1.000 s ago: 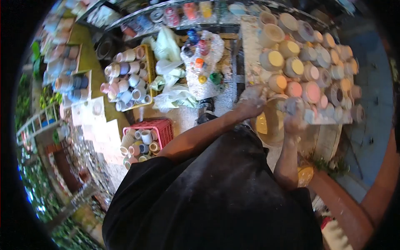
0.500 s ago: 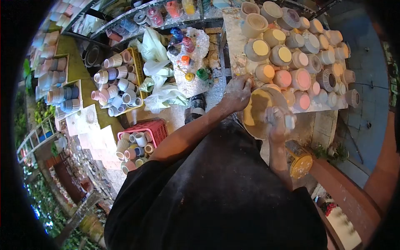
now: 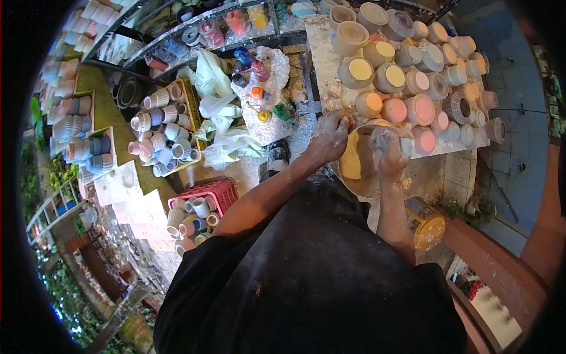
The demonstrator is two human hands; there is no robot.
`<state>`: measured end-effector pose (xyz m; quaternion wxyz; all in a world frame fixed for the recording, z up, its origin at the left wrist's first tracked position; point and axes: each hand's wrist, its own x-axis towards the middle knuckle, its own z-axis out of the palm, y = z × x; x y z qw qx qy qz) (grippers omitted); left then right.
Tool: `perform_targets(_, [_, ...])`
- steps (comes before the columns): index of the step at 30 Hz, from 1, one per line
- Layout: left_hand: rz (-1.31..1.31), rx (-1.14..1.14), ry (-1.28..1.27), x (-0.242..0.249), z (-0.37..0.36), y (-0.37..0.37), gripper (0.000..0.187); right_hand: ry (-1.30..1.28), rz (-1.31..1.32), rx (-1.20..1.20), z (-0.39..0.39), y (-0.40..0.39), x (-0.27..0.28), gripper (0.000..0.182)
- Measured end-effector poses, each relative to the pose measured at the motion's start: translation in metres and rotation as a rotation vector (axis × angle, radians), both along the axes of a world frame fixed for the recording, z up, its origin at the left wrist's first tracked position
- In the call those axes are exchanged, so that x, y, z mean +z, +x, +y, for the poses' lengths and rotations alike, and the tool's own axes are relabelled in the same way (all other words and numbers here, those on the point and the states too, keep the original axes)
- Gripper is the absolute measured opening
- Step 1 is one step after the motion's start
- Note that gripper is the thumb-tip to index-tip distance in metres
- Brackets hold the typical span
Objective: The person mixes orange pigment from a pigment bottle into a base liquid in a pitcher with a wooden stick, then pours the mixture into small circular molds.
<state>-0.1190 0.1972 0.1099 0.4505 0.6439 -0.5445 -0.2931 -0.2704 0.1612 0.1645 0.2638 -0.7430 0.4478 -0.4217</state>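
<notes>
A large round pot (image 3: pixel 354 162), pale with a yellowish lit face, is tilted against the front of my body. My left hand (image 3: pixel 330 137) is closed on its upper left edge. Over the pot's right side, my right hand (image 3: pixel 388 152) is a dusty fist around a small pale block (image 3: pixel 407 146), whose end sticks out on the right. The fist overlaps the pot in this view. Just beyond both hands stand rows of pots, among them a pink-based pot (image 3: pixel 394 110) and a yellow-based pot (image 3: pixel 369 104).
A whitish table (image 3: pixel 323 65) bears the many pots. Left of it are a paint-spattered board (image 3: pixel 274 131) with paint containers, plastic bags (image 3: pixel 215 106), a yellow crate (image 3: pixel 194 112) and a red basket (image 3: pixel 227 194) of small pots. A yellow stool-like thing (image 3: pixel 429 233) stands at lower right.
My right fist with the pale block has moved up and slightly left over the pot, toward its far edge. My left hand keeps its hold, and the whole view has shifted slightly.
</notes>
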Motion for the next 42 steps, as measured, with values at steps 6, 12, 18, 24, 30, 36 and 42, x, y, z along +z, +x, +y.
perform_targets(6, [0.070,-0.019,0.018,0.001,-0.001,0.000,0.019,-0.423,0.206,0.173,0.029,0.009,0.011,0.010])
perform_targets(12, [0.110,-0.016,0.014,0.004,-0.002,0.000,0.019,-0.084,0.011,0.332,0.037,-0.041,0.033,0.003])
perform_targets(18, [0.140,-0.020,0.020,0.010,-0.001,0.001,0.020,-0.083,-0.016,0.546,-0.013,-0.022,0.070,0.010])
perform_targets(24, [0.132,-0.023,0.036,0.012,0.001,0.002,0.020,0.135,-0.240,0.641,-0.024,0.005,0.016,0.012])
perform_targets(30, [0.081,-0.040,-0.011,0.000,0.001,0.001,0.020,-0.023,-0.078,0.521,0.023,-0.021,-0.011,0.007])
perform_targets(36, [0.151,-0.032,0.049,0.010,0.000,0.002,0.019,0.042,-0.096,0.402,0.024,-0.051,0.013,0.007])
perform_targets(42, [0.132,-0.043,0.039,0.009,0.002,0.003,0.019,-0.475,0.330,0.324,-0.016,-0.015,0.041,0.023])
